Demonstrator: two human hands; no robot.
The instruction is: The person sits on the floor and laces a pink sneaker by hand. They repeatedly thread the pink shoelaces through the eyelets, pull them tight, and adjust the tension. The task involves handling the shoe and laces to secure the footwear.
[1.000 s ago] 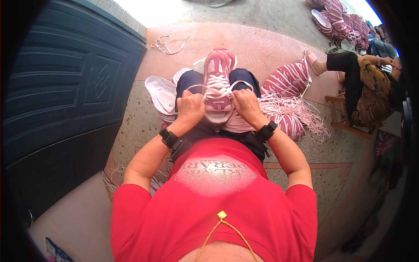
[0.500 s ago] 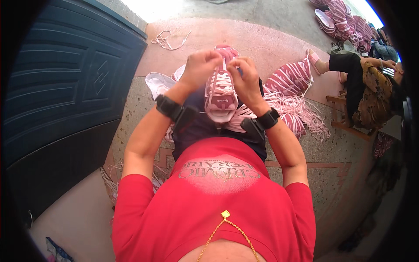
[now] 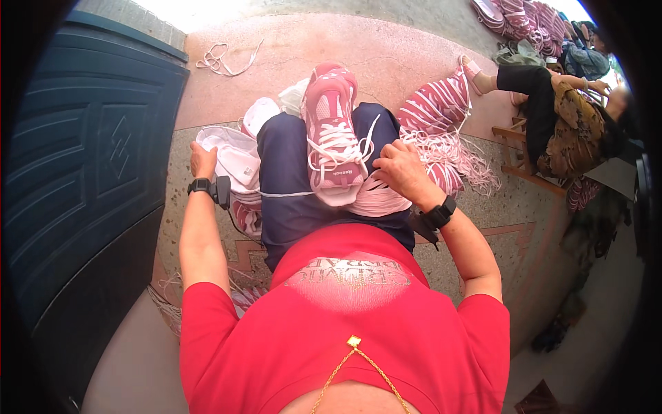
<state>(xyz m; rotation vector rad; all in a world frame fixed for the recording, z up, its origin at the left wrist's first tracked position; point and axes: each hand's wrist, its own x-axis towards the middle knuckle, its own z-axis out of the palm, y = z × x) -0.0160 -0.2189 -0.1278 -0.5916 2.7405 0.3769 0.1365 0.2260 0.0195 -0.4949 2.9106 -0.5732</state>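
Note:
A pink and white sneaker [image 3: 333, 131] with white laces [image 3: 338, 143] rests sole-down between my thighs, toe pointing away. My right hand [image 3: 403, 171] hovers just right of its heel end, fingers curled together; whatever they hold cannot be made out. One loose lace end stands up beside the shoe, near this hand. Over at the left, my left hand [image 3: 204, 163] is closed at the edge of some white-lined shoe uppers [image 3: 236, 157]; its grip is partly hidden. A white lace strand runs straight across my left thigh from the shoe toward those uppers.
A striped bundle of pink uppers [image 3: 436, 107] and loose pale laces [image 3: 458, 162] lie right of my knee. Another person [image 3: 576, 127] sits on a wooden stool [image 3: 514, 148] at right. A blue door [image 3: 103, 124] stands left; a loose lace [image 3: 222, 61] lies ahead.
My hands have moved apart from above the sneaker: the left down to the uppers at left, the right back toward the heel end. The laces on the shoe now lie looser, with loops showing.

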